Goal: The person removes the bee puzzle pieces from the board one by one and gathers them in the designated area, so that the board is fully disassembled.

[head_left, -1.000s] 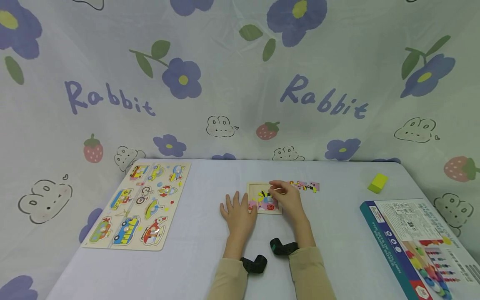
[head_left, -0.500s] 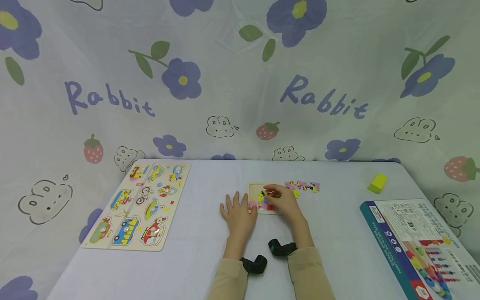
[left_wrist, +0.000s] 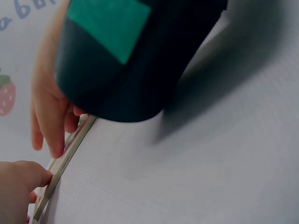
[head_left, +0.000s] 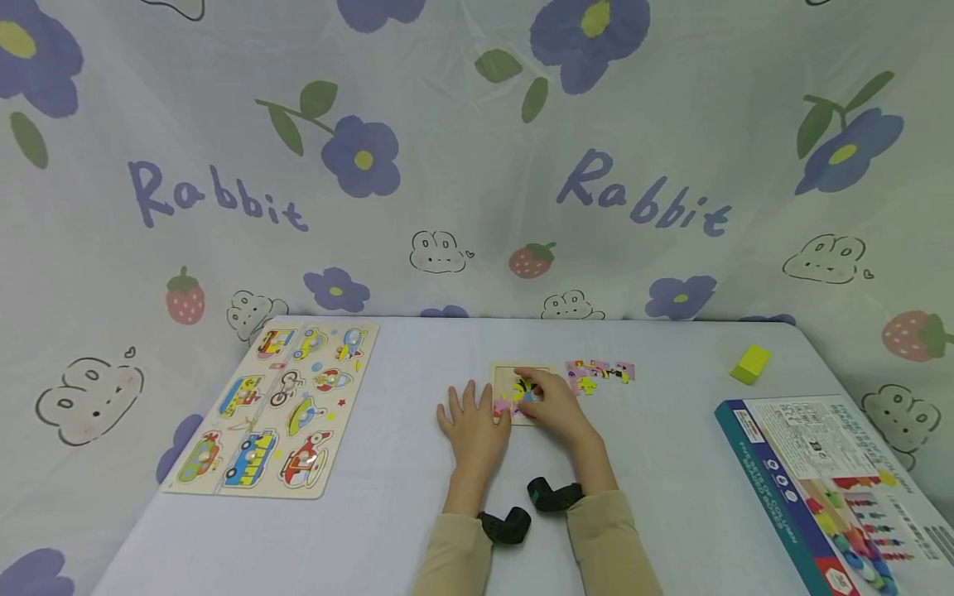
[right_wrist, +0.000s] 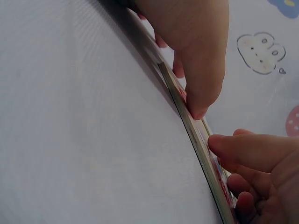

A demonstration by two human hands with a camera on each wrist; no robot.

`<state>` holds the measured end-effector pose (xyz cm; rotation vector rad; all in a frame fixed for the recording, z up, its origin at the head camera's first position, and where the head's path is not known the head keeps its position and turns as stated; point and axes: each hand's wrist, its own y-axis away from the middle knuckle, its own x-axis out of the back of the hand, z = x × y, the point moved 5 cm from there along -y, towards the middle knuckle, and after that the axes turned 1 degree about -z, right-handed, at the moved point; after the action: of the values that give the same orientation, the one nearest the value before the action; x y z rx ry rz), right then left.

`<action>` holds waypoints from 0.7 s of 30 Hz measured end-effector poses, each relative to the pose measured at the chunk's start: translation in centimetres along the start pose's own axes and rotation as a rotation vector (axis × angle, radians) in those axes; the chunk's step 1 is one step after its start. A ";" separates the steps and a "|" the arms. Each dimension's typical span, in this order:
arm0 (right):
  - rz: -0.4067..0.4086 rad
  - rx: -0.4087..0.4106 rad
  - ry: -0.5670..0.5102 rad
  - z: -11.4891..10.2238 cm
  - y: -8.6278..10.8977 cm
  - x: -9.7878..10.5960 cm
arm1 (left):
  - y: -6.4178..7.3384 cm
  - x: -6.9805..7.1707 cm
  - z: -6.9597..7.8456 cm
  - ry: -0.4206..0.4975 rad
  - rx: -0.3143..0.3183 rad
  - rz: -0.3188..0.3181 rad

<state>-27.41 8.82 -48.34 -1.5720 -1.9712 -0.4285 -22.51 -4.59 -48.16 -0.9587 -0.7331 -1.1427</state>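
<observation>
A small square wooden puzzle tray (head_left: pixel 510 364) lies on the table in the head view, partly filled with pink, yellow and black jigsaw pieces (head_left: pixel 526 386). My left hand (head_left: pixel 474 430) rests palm down with spread fingers at its left side; its thumb touches the tray's near edge in the right wrist view. My right hand (head_left: pixel 555 406) reaches over the tray's right part. Its thumb and index finger stand apart, with the pieced picture visible between them, and no piece shows held. The right hand hides the tray's right side. Loose jigsaw pieces (head_left: pixel 587 386) lie just right of it.
At left lies a large wooden vehicle puzzle board (head_left: pixel 286 414). A yellow block (head_left: pixel 750 364) stands at the back right, and a boxed toy set (head_left: pixel 827 488) lies in front of it. A printed curtain (head_left: pixel 477 165) hangs behind the table (head_left: pixel 387 530).
The right hand has moved left and slightly down across the tray, uncovering the loose pieces beside it. The left hand has stayed in place.
</observation>
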 end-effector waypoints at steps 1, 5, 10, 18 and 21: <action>0.002 0.003 0.004 0.0 0.0 0.0 | 0.0 0.0 0.0 0.000 0.000 -0.001; 0.008 0.005 0.006 -0.1 0.0 -0.1 | 0.0 0.0 0.0 0.004 -0.001 -0.003; 0.014 0.005 -0.003 -0.2 0.1 -0.1 | 0.0 0.0 0.0 0.005 0.000 -0.003; 0.041 0.029 -0.015 -0.3 0.1 0.1 | -0.1 -0.1 0.0 0.005 0.001 -0.004; 0.045 0.034 -0.022 -0.3 0.0 0.1 | -0.1 -0.1 0.0 0.001 -0.002 0.005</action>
<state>-27.36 8.73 -48.05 -1.6027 -1.9457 -0.3587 -22.59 -4.58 -48.27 -0.9615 -0.7285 -1.1399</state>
